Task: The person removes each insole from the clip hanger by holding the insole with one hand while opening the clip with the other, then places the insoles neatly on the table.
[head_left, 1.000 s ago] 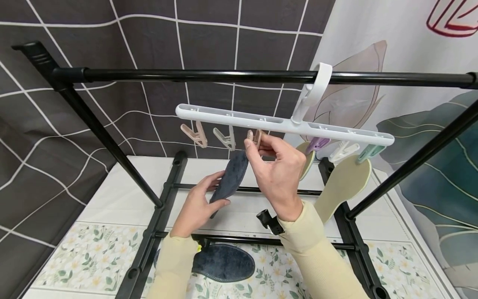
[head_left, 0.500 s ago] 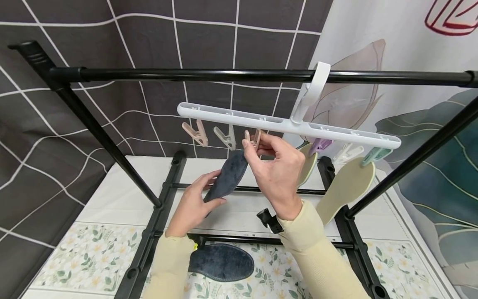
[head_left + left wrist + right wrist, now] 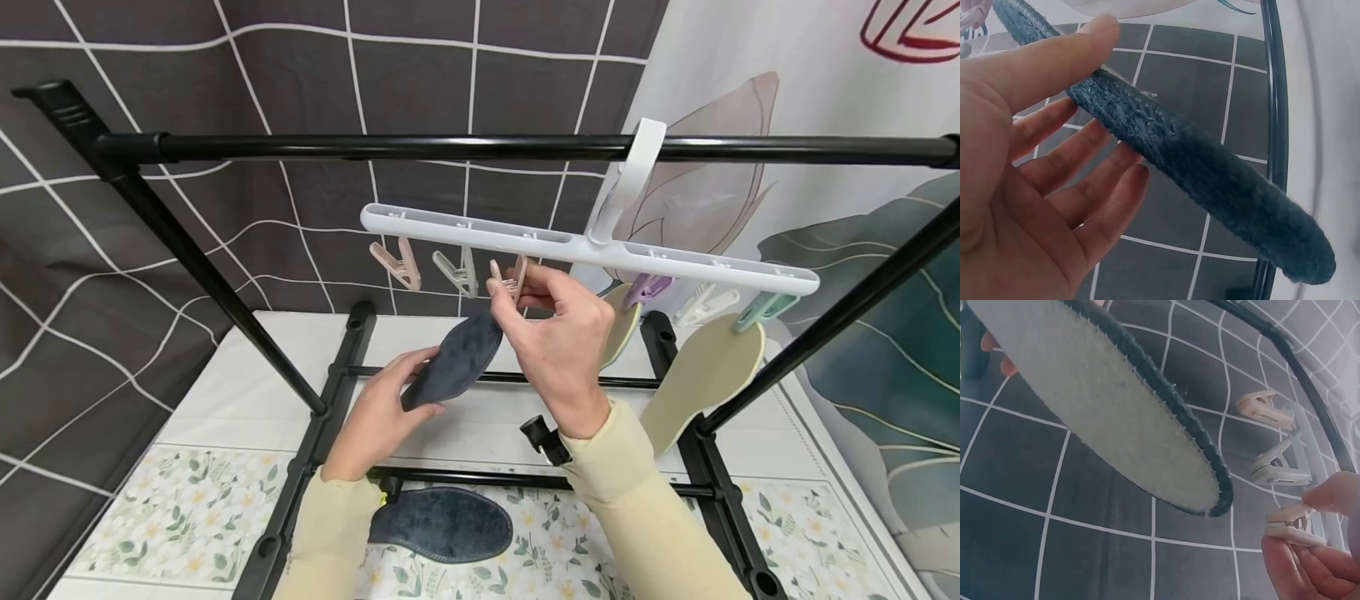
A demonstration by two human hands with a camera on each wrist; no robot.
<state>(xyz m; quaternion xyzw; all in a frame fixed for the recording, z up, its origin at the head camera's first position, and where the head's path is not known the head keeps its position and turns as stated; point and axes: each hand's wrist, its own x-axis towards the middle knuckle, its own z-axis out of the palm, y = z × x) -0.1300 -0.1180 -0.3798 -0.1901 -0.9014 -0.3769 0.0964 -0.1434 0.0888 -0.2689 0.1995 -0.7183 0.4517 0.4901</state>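
A dark blue plush insole (image 3: 459, 358) is held between the thumb and fingers of my left hand (image 3: 377, 417). In the left wrist view the thumb lies over one edge of this insole (image 3: 1197, 169) and the fingers lie behind it. My right hand (image 3: 562, 346) pinches a pink clip (image 3: 1296, 526) under the white clip hanger (image 3: 480, 235). In the right wrist view the insole's pale underside shows, its rounded end apart from the clip. A second dark blue insole (image 3: 450, 527) lies flat on the floral mat, partly behind my left sleeve.
The hanger hooks over a black rail (image 3: 375, 148). Another pink clip (image 3: 397, 263) and a grey-green clip (image 3: 457, 272) hang at left. Cream insoles (image 3: 701, 379) hang at right, by a green clip (image 3: 763, 308) and a purple clip (image 3: 648, 287). Black posts flank the hands.
My left hand has shifted slightly left, turning the insole so more of its face shows. The hanger's right end has swung a little right and down. My right hand still pinches the pink clip.
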